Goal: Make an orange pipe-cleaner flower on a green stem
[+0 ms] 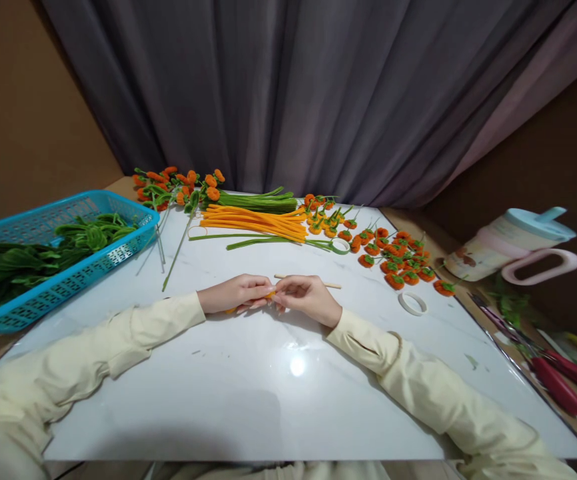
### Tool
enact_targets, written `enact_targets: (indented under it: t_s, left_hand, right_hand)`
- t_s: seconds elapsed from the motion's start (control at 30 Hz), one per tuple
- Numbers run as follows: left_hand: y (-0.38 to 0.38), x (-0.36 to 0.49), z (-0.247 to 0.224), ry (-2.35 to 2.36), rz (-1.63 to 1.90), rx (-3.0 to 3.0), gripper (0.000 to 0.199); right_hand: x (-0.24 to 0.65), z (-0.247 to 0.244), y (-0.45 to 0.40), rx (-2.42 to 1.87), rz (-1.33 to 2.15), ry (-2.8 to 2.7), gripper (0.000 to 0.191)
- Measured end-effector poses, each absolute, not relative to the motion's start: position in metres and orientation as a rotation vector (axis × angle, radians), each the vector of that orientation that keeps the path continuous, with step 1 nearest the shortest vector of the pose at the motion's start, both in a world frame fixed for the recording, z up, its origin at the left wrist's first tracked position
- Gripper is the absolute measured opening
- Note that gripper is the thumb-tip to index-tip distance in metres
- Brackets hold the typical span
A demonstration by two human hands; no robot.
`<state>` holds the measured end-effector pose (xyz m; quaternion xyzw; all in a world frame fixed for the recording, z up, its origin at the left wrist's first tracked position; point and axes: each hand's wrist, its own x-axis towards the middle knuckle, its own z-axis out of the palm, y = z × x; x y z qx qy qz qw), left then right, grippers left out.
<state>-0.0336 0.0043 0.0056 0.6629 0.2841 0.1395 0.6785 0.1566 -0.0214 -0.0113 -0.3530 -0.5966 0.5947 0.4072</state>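
My left hand [241, 293] and my right hand [309, 300] meet over the middle of the white table. Both pinch a yellow-orange pipe cleaner [270, 294]; its shape is mostly hidden by my fingers. Behind my right hand shows a thin wooden stick [333, 286], which seems to lie on the tabletop. Farther back is a bundle of yellow-orange pipe cleaners [253, 221], with green pipe cleaners [263, 201] behind it and a few loose green ones [248, 239] in front. Small orange pumpkin-like pieces with green tops [396, 257] lie in a group to the right.
A blue basket [143, 230] of green fuzzy leaves stands left. Stemmed orange pieces [188, 180] lie at the back left. A white tape roll [412, 304] is at right, with another [340, 246] farther back. A tumbler [508, 243] and red-handled pliers [561, 387] sit at the right edge.
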Motion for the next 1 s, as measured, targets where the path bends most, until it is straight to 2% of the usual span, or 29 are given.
enact_targets:
  t_s: [0.67, 1.0]
  left_hand:
    - [0.0029, -0.0333, 0.0067, 0.651, 0.324, 1.479, 0.031]
    - [0.0033, -0.0339, 0.0051, 0.637, 0.327, 1.555, 0.030]
  right_hand:
    - [0.1538, -0.0098, -0.0236, -0.898, 1.461, -1.497, 0.025]
    - [0.1553, -0.0108, -0.0193, -0.909, 1.548, -1.475, 0.028]
